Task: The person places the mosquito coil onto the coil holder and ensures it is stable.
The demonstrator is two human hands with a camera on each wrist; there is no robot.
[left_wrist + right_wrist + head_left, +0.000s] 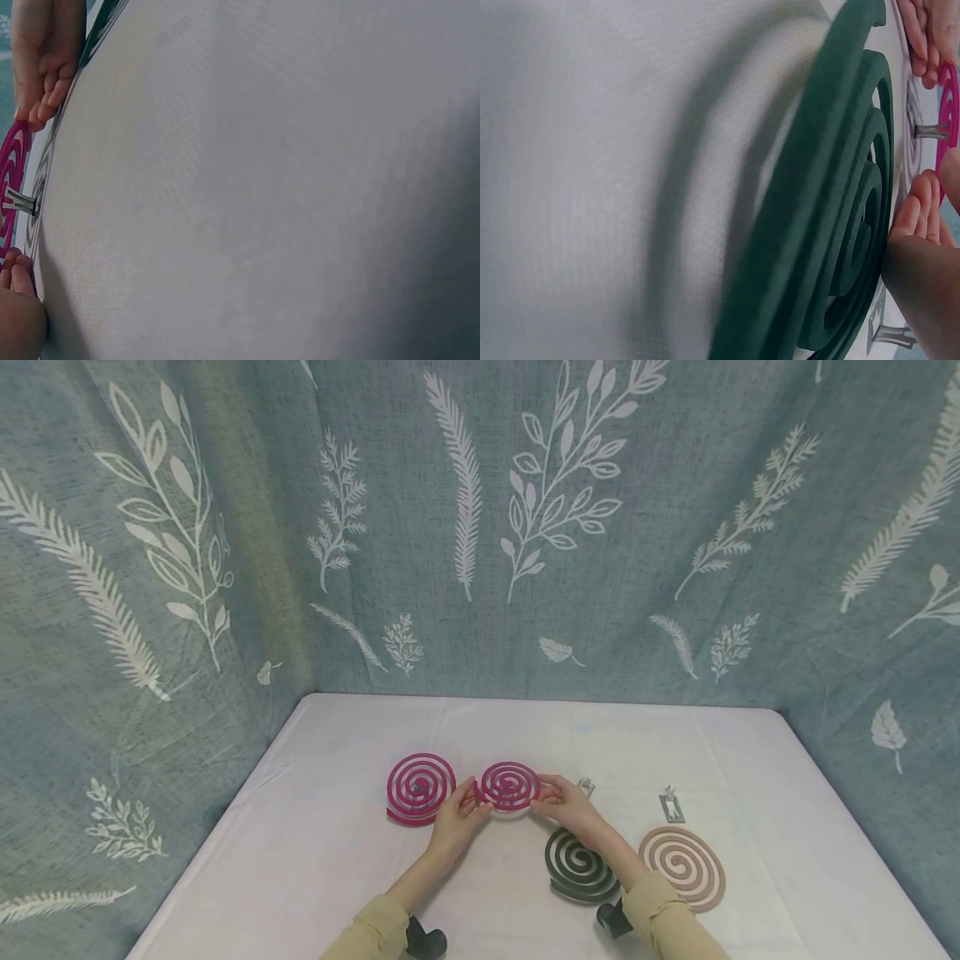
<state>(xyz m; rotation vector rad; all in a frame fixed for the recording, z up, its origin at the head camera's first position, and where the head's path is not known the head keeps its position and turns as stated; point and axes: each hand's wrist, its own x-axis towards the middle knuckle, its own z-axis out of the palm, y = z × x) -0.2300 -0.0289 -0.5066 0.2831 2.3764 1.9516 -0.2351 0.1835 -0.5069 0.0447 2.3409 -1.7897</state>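
Observation:
Both hands hold a small magenta mosquito coil [507, 786] by its opposite edges, above the white table. My left hand [456, 817] pinches the left edge, and my right hand [566, 807] grips the right edge between thumb and fingers. Under the coil's middle, a metal coil stand [21, 201] shows in the left wrist view. A second magenta coil [421, 817], larger in view, sits just left of my left hand, with a stand partly visible at its centre. Below my right forearm is a dark green coil [581, 864], raised off the cloth in the right wrist view.
A tan coil [682, 856] is at the right, partly behind the right sleeve. Behind it lies a flat metal stand [672, 807], and another stand [587, 787] shows beside my right hand. Patterned blue-green curtains [480, 527] enclose the table's back and sides.

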